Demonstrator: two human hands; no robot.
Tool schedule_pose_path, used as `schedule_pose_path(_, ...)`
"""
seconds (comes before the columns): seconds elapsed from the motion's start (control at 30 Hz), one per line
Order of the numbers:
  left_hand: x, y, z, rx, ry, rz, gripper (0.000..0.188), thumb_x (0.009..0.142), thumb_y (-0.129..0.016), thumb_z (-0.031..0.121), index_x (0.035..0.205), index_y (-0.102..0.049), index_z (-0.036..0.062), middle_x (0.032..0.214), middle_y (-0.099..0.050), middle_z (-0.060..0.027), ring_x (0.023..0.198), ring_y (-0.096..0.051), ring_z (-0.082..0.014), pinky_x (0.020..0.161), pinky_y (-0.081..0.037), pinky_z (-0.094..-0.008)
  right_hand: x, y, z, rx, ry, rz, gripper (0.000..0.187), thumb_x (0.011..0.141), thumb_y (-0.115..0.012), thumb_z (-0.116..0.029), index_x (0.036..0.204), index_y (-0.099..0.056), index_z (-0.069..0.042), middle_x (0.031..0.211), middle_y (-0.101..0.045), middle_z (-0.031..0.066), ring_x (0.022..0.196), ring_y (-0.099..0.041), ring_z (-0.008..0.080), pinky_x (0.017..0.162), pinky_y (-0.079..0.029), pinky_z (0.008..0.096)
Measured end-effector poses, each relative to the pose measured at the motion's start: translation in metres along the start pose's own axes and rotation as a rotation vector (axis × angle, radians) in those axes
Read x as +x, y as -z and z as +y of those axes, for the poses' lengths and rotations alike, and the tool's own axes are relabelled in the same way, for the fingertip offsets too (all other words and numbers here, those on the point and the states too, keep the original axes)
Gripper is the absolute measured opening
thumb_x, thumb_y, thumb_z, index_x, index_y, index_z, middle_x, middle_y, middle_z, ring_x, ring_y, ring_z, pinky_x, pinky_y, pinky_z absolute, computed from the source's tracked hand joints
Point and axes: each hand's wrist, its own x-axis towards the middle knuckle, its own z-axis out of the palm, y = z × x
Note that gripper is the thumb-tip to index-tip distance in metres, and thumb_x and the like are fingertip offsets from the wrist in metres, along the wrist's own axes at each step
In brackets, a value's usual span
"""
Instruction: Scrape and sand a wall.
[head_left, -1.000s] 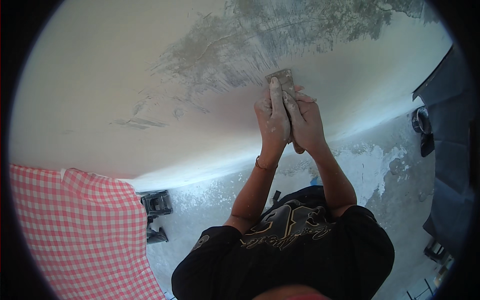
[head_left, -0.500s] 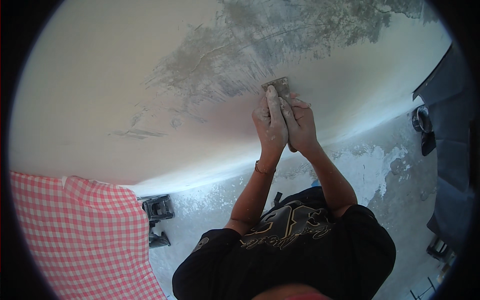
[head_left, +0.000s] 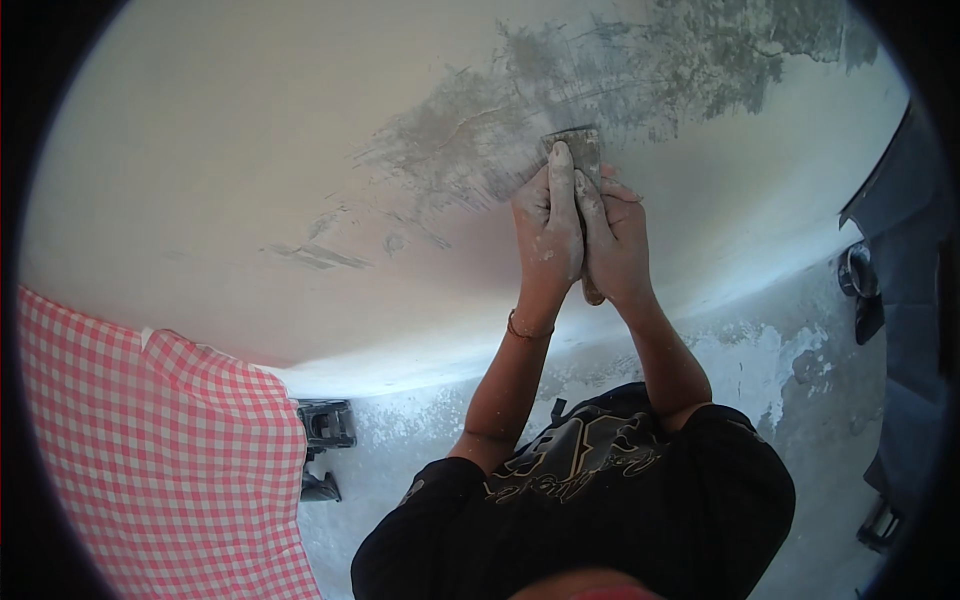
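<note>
Both hands grip a scraper [head_left: 586, 150], a wide flat blade on a slim handle, smeared with pale dust or plaster. My left hand [head_left: 548, 238] is wrapped round it, thumb stretched up along the blade. Against its other side presses my right hand [head_left: 617, 243], a few fingertips poking out past the tool. The handle's end shows below the palms. At the top, the blade's edge meets the lower border of a rough grey patch [head_left: 640, 85] on the off-white wall [head_left: 230, 150]. White dust coats the fingers.
A pink-and-white checked cloth [head_left: 190, 450] hangs at the lower left, beside a black plastic object [head_left: 328, 425]. Dark sheeting [head_left: 905, 300] hangs at the right, with a dark round object [head_left: 857, 270] next to it. White splatter marks the grey floor [head_left: 740, 375].
Both hands and the scraper have moved up the wall, onto the grey patch's lower border. The whole view has shifted slightly, so the patch appears farther right.
</note>
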Motion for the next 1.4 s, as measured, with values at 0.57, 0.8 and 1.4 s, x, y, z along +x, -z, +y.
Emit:
schedule_pose_path(0.57,0.008,-0.003,0.013,0.057,-0.099,0.011,0.055,0.111,-0.041,0.036,0.088,-0.068,-0.0066,0.073,-0.072,-0.0142,0.066,-0.066,-0.0131,0.061,-0.053,-0.0251,0.012,0.004,-0.014,-0.080,-0.093,-0.085,0.039,0.105,-0.051,-0.018,0.083,-0.065,0.010,0.065,-0.062,0.0186,0.062,-0.058,0.0218,0.096,-0.047,0.0351)
schedule_pose_path(0.8,0.009,-0.003,0.004,-0.005,-0.107,-0.008,0.054,0.111,-0.043,0.036,0.087,-0.068,-0.0052,0.076,-0.072,-0.0123,0.064,-0.063,-0.0120,0.059,-0.051,-0.0248,0.013,0.004,-0.011,-0.020,-0.078,-0.026,0.037,0.105,-0.050,-0.016,0.083,-0.067,0.009,0.063,-0.060,0.0210,0.059,-0.057,0.0261,0.110,-0.042,0.0370)
schedule_pose_path(1.4,-0.004,0.000,-0.004,-0.012,-0.003,-0.024,0.054,0.111,-0.042,0.037,0.097,-0.068,-0.0074,0.080,-0.073,-0.0127,0.068,-0.065,-0.0123,0.064,-0.053,-0.0234,-0.004,0.009,0.004,0.195,-0.194,-0.068,0.038,0.108,-0.050,-0.021,0.089,-0.067,0.006,0.063,-0.062,0.0053,0.056,-0.055,0.0090,0.053,-0.046,0.0259)
